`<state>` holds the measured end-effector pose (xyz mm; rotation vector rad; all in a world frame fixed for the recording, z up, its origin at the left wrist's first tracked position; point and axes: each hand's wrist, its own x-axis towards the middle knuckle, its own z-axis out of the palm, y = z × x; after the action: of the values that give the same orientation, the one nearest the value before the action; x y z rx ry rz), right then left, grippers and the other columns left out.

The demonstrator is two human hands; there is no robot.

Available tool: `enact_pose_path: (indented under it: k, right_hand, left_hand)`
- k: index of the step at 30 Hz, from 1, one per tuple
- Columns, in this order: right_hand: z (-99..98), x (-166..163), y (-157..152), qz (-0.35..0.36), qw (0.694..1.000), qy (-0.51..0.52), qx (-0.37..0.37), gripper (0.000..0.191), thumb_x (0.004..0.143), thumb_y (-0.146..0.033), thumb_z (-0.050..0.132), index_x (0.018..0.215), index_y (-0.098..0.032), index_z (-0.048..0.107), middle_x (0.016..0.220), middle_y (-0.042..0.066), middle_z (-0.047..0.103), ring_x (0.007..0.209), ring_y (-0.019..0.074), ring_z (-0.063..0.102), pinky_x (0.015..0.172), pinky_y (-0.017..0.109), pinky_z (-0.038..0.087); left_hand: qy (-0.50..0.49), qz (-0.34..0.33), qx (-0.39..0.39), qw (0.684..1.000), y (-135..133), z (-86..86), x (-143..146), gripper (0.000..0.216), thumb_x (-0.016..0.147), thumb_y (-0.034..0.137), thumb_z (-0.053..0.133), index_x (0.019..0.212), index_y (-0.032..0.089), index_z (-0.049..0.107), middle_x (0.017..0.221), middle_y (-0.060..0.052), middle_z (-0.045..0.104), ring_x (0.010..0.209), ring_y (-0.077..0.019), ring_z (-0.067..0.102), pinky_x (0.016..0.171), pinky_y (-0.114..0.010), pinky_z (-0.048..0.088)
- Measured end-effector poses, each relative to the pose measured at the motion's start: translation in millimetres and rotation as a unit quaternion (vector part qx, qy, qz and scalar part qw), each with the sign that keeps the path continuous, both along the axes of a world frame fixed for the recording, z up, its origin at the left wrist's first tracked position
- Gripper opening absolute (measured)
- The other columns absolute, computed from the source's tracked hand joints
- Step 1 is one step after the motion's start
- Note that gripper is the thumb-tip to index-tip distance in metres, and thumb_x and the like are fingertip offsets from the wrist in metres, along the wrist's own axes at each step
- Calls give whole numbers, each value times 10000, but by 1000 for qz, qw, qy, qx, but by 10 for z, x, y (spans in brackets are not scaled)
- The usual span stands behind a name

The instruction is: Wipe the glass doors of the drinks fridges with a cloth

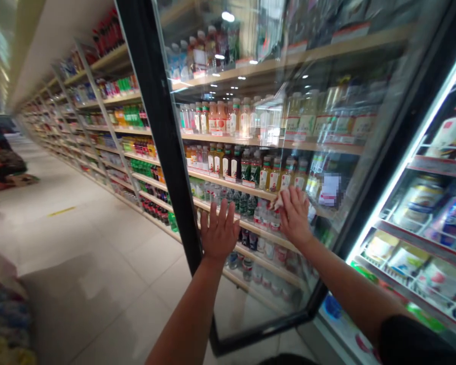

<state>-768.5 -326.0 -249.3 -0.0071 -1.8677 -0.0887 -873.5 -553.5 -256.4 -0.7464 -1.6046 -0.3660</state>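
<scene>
A glass cooler door (251, 167) in a black frame (163, 137) stands swung open in front of me. My left hand (219, 230) lies flat on the glass near the frame, fingers spread. My right hand (295, 215) presses a small crumpled whitish cloth (277, 202) against the glass a little to the right. Through and in the glass I see wooden shelves with rows of bottled drinks.
The lit cooler interior (425, 228) with wire shelves of packaged drinks is at the right. A long aisle of wooden shelves (110, 126) runs off to the left over a pale tiled floor (87, 253). Blurred goods (3, 314) sit at the lower left.
</scene>
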Motion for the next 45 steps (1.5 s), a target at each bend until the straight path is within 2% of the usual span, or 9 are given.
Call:
enact_pose_path:
  k: [3, 9, 16, 22, 25, 29, 36, 42, 45]
  right_hand:
    - [26, -29, -3, -23, 999, 13, -24, 660, 1037, -227, 398, 1626, -301, 110, 1668, 108, 245, 1549, 293, 204, 1222, 587, 210]
    - [-456, 31, -75, 44, 988, -79, 126, 712, 978, -128, 505, 1607, -304, 220, 1452, 88, 593, 1449, 240, 434, 1253, 497, 178]
    - [13, -92, -50, -11, 1000, 23, -13, 707, 1025, -205, 448, 1625, -308, 89, 1665, 113, 249, 1547, 293, 205, 1227, 583, 201]
    - [-488, -3, -147, 79, 979, -84, 169, 681, 966, -51, 452, 1577, -318, 312, 1427, 48, 620, 1458, 181, 417, 1275, 454, 130]
    - [-288, -22, -126, 60, 988, -58, 132, 651, 980, -90, 473, 1575, -307, 323, 1465, 71, 583, 1477, 208, 388, 1270, 484, 136]
    - [87, -95, -105, -3, 999, 39, 16, 667, 1012, -183, 487, 1612, -284, 213, 1624, 128, 346, 1544, 279, 218, 1235, 556, 196]
    - [-351, 0, -217, 79, 980, -81, 163, 675, 985, -87, 459, 1600, -280, 258, 1437, 64, 610, 1502, 190, 338, 1277, 452, 106]
    - [175, -63, -100, 3, 999, 33, 9, 687, 1007, -192, 488, 1619, -279, 189, 1626, 116, 348, 1544, 282, 223, 1240, 543, 186]
    - [33, -47, -113, 10, 999, 22, 31, 685, 1006, -177, 477, 1621, -252, 184, 1597, 122, 403, 1544, 268, 226, 1249, 522, 173]
  left_hand:
    - [1, -3, 2, 1000, 2, -5, -20, 672, 972, 355, 571, 1573, 201, 315, 1525, -117, 461, 1518, -280, 240, 1274, -479, 95]
    - [-8, -5, -2, 1000, -2, 5, -31, 654, 977, 345, 565, 1568, 197, 327, 1528, -122, 457, 1523, -277, 212, 1274, -492, 90]
    - [-19, -18, 2, 1000, -2, -6, -60, 664, 968, 343, 583, 1567, 206, 331, 1533, -122, 445, 1520, -275, 220, 1278, -490, 77]
    - [17, 0, 0, 1000, -3, 30, -24, 642, 969, 339, 583, 1546, 159, 369, 1521, -120, 462, 1537, -268, 139, 1279, -480, 87]
    - [19, 2, -3, 1000, -5, 44, -10, 638, 972, 335, 573, 1544, 136, 370, 1510, -131, 477, 1539, -273, 131, 1279, -484, 83]
    - [20, 12, -2, 1000, -6, 42, -10, 619, 985, 352, 541, 1545, 149, 372, 1511, -126, 475, 1534, -272, 149, 1280, -483, 92]
    - [25, 21, 0, 999, -4, 29, -6, 618, 997, 361, 519, 1555, 157, 349, 1509, -117, 476, 1529, -275, 169, 1277, -487, 107]
    - [26, 13, 0, 1000, -12, 2, -46, 695, 966, 344, 579, 1573, 152, 302, 1525, -133, 450, 1534, -282, 151, 1276, -490, 96]
    - [29, 13, -2, 999, -17, -4, -62, 734, 945, 326, 613, 1579, 154, 286, 1531, -140, 439, 1532, -289, 163, 1275, -497, 101]
